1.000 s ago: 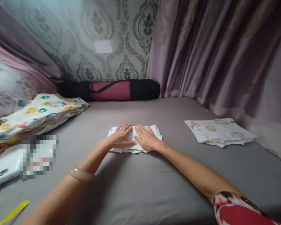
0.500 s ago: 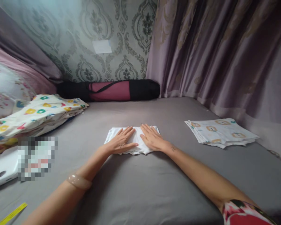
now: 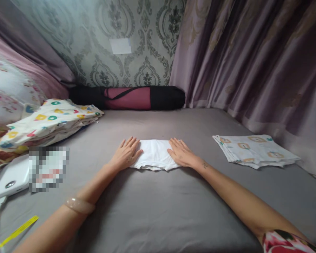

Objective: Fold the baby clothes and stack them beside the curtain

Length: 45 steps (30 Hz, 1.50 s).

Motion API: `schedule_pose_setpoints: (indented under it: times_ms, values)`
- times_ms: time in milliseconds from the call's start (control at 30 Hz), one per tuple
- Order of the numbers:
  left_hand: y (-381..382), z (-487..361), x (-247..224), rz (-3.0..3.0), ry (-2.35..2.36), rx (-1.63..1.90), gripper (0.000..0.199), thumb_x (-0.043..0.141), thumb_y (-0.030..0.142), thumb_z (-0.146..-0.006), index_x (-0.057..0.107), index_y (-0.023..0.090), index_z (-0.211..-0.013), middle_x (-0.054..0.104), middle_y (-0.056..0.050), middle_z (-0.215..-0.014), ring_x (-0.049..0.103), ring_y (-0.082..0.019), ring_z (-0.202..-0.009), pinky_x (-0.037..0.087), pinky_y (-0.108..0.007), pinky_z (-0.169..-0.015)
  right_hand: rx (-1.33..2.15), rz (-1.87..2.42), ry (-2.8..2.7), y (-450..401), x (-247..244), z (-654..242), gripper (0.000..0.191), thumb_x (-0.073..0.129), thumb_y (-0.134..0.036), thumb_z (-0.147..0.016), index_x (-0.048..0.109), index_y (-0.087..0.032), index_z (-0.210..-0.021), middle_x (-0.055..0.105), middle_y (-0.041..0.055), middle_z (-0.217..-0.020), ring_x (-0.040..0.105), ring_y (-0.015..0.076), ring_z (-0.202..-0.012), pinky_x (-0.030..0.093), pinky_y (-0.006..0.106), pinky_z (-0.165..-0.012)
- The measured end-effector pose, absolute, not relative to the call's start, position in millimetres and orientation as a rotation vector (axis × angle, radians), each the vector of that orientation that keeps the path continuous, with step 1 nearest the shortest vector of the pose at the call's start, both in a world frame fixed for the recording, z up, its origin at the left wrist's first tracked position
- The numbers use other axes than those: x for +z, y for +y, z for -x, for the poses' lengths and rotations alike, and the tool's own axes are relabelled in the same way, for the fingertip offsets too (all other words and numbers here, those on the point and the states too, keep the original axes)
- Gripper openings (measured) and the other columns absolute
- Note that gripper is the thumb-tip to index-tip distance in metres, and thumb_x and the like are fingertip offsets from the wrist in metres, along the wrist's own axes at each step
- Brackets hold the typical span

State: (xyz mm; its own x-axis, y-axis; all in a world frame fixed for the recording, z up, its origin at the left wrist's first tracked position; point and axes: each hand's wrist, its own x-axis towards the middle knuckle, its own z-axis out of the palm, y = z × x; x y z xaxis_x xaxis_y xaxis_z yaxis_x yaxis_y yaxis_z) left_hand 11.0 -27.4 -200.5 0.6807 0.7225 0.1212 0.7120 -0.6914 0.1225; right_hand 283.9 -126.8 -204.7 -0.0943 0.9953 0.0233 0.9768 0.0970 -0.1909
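Note:
A small white garment (image 3: 155, 151), folded into a flat rectangle, lies on the grey bed sheet (image 3: 152, 207) in front of me. My left hand (image 3: 126, 153) rests flat on its left end, fingers spread. On the right end lies my right hand (image 3: 181, 151), also flat with its fingers stretched out. Between the two hands the white cloth shows smooth, with a wavy, layered near edge. Neither hand grips the cloth.
Folded cloths with orange prints (image 3: 255, 149) lie at the right. At the left are a pile of patterned fabric (image 3: 50, 121), a white device (image 3: 12, 177) with a cable and a yellow strip (image 3: 18, 231). A black and maroon roll bag (image 3: 127, 98) lies along the wall.
Both hands have slid apart from the middle of the white garment to its two ends, baring its centre. The whole view has shifted slightly.

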Motion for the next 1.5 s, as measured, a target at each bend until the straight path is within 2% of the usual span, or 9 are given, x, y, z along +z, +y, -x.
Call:
schedule_pose_setpoints:
  times_ms: [133, 333, 500, 667, 800, 1000, 1200, 1333, 1500]
  values:
    - [-39.7, -8.5, -194.3, -2.748, 1.297, 0.305, 0.060, 0.023, 0.050, -0.097, 0.042, 0.014, -0.141, 0.041, -0.014, -0.149, 0.029, -0.027, -0.142, 0.021, -0.049, -0.115, 0.104, 1.901, -2.243, -113.6, -202.1, -254.4, 0.064, 0.019, -0.047, -0.098, 0.025, -0.013, -0.152, 0.020, 0.0104, -0.158, 0.011, 0.0241, -0.146, 0.008, 0.046, -0.118]
    - [-38.5, 0.6, -204.6, -2.609, 1.289, 0.329, 0.056, 0.026, 0.048, -0.096, 0.040, 0.019, -0.143, 0.035, -0.011, -0.152, 0.028, -0.025, -0.143, 0.022, -0.049, -0.115, 0.218, 1.835, -2.312, -102.4, -187.6, -207.0, 0.063, 0.017, -0.042, -0.098, 0.031, -0.008, -0.148, 0.024, 0.0124, -0.157, 0.016, 0.0237, -0.146, 0.009, 0.044, -0.118]
    - [-31.5, 6.7, -213.2, -2.456, 1.213, 0.506, 0.051, 0.027, 0.044, -0.097, 0.045, 0.021, -0.139, 0.040, -0.009, -0.150, 0.030, -0.023, -0.142, 0.021, -0.046, -0.116, 0.225, 1.889, -2.319, -102.2, -189.8, -207.5, 0.062, 0.019, -0.041, -0.097, 0.033, -0.009, -0.147, 0.025, 0.0117, -0.156, 0.016, 0.0250, -0.145, 0.008, 0.044, -0.117]
    - [-28.6, 10.9, -213.8, -2.201, 1.188, 0.823, 0.047, 0.030, 0.042, -0.097, 0.054, 0.017, -0.128, 0.052, -0.010, -0.140, 0.046, -0.021, -0.131, 0.032, -0.036, -0.112, 0.163, 1.860, -2.335, -89.0, -193.5, -198.2, 0.060, 0.020, -0.041, -0.097, 0.035, -0.009, -0.146, 0.024, 0.0141, -0.157, 0.017, 0.0268, -0.145, 0.004, 0.048, -0.117]
    - [-28.5, 14.4, -210.2, -2.079, 1.263, 0.939, 0.041, 0.033, 0.037, -0.096, 0.058, 0.019, -0.123, 0.061, -0.008, -0.129, 0.054, -0.020, -0.122, 0.037, -0.036, -0.108, 0.137, 1.774, -2.353, -79.2, -196.1, -170.8, 0.063, 0.018, -0.044, -0.098, 0.031, -0.008, -0.148, 0.022, 0.0130, -0.157, 0.013, 0.0247, -0.146, 0.005, 0.046, -0.117]
    - [-23.9, 18.0, -208.5, -1.928, 1.434, 1.003, 0.038, 0.035, 0.033, -0.095, 0.063, 0.017, -0.115, 0.068, -0.008, -0.116, 0.060, -0.020, -0.110, 0.045, -0.035, -0.100, 0.116, 1.823, -2.353, -81.1, -199.7, -152.4, 0.064, 0.021, -0.044, -0.097, 0.032, -0.007, -0.148, 0.028, 0.0138, -0.155, 0.019, 0.0257, -0.145, 0.007, 0.044, -0.117]
    - [-20.4, 19.7, -207.0, -1.884, 1.470, 1.078, 0.036, 0.035, 0.033, -0.095, 0.064, 0.017, -0.108, 0.070, -0.008, -0.107, 0.061, -0.021, -0.107, 0.046, -0.035, -0.097, 0.092, 1.842, -2.360, -72.7, -204.9, -148.2, 0.064, 0.026, -0.043, -0.096, 0.033, -0.004, -0.147, 0.029, 0.0165, -0.154, 0.021, 0.0290, -0.143, 0.009, 0.048, -0.116]
    - [-21.8, 20.0, -205.8, -1.882, 1.475, 1.053, 0.036, 0.035, 0.030, -0.094, 0.063, 0.015, -0.109, 0.069, -0.010, -0.111, 0.061, -0.021, -0.108, 0.046, -0.036, -0.098, 0.005, 1.782, -2.303, -62.9, -206.7, -120.4, 0.064, 0.024, -0.043, -0.097, 0.029, -0.006, -0.149, 0.022, 0.0153, -0.157, 0.014, 0.0269, -0.146, 0.004, 0.048, -0.117]
    - [-19.4, 21.5, -213.2, -1.897, 1.453, 1.078, 0.038, 0.034, 0.035, -0.095, 0.063, 0.017, -0.111, 0.069, -0.009, -0.111, 0.061, -0.021, -0.109, 0.046, -0.035, -0.098, 0.188, 1.821, -2.301, -55.6, -208.5, -97.2, 0.067, 0.016, -0.044, -0.098, 0.027, -0.002, -0.148, 0.021, 0.0168, -0.157, 0.011, 0.0265, -0.146, 0.007, 0.048, -0.117]
